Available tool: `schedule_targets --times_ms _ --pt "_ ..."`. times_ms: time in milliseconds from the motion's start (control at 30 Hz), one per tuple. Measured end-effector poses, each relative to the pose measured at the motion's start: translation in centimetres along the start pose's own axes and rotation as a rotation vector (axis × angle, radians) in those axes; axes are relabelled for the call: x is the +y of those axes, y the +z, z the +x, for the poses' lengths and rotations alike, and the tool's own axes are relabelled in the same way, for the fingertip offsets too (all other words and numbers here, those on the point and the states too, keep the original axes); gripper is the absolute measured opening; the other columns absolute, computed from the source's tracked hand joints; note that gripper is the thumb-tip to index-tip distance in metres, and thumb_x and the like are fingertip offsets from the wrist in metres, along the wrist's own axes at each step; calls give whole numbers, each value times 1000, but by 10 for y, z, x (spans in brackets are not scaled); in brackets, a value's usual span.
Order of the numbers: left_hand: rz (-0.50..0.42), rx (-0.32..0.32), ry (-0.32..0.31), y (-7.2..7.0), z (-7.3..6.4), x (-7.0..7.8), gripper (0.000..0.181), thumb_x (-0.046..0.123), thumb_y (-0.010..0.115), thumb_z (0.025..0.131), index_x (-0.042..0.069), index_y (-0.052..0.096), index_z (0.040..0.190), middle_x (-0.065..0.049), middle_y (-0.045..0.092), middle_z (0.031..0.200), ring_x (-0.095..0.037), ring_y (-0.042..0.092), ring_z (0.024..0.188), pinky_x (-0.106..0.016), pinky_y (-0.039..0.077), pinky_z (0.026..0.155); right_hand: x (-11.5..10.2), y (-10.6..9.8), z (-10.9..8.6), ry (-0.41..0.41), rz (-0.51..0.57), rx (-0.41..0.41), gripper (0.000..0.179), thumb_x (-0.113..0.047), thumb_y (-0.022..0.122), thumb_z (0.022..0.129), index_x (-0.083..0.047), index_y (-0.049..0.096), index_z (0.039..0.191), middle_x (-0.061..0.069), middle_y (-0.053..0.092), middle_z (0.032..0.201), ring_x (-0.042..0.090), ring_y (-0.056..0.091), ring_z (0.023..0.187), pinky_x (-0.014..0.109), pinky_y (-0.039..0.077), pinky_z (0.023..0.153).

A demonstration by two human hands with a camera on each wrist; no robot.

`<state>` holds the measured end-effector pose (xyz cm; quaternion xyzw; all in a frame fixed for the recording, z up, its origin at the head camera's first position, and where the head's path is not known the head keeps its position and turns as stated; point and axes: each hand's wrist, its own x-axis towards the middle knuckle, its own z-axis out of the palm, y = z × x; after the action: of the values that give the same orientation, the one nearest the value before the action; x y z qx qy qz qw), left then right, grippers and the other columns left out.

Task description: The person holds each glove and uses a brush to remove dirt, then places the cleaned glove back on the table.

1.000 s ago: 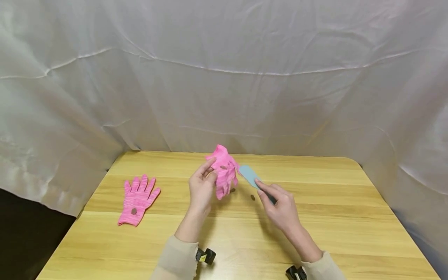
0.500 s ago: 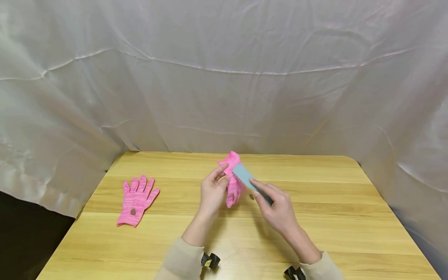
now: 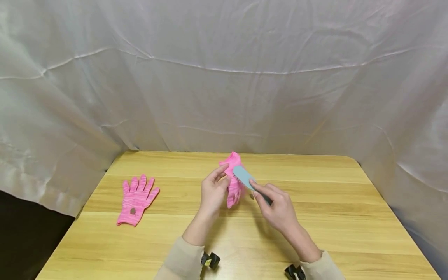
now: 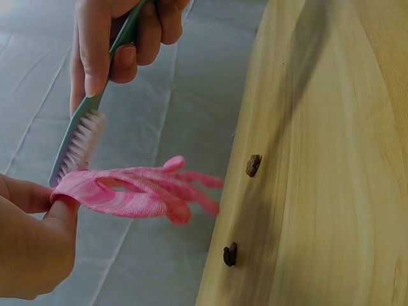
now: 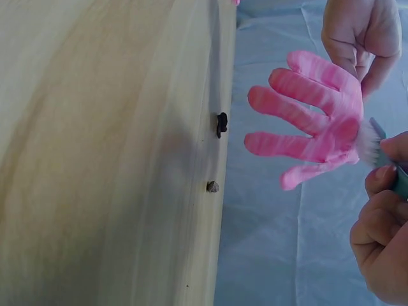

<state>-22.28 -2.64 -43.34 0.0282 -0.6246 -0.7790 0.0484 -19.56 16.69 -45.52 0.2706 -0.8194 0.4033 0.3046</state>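
Note:
My left hand pinches a pink knitted glove near its cuff and holds it up above the table. The glove's fingers hang loose and spread in the right wrist view. My right hand grips the dark handle of a light blue brush, with a finger along its back. White bristles press against the glove close to the left fingertips. The brush head covers part of the glove in the head view.
Another pink glove lies flat at the left of the wooden table, a brown lump on its lower part. Two small brown pieces, one lighter and one darker, lie beneath the hands. A grey cloth hangs behind.
My left hand has moved right with the glove and turned it. The brush, earlier at the glove's right edge, now lies against it. The brown spot visible on the held glove earlier is out of sight.

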Motion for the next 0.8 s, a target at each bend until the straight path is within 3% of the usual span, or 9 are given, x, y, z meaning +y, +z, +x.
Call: schedule_targets --times_ms 800 --pt "-50 21 -22 -3 2 2 41 -10 59 96 -1 66 135 -20 66 120 -9 61 85 -18 56 73 3 0 -1 33 -20 -28 37 4 78 86 -7 77 122 -5 72 82 -1 38 57 12 33 46"
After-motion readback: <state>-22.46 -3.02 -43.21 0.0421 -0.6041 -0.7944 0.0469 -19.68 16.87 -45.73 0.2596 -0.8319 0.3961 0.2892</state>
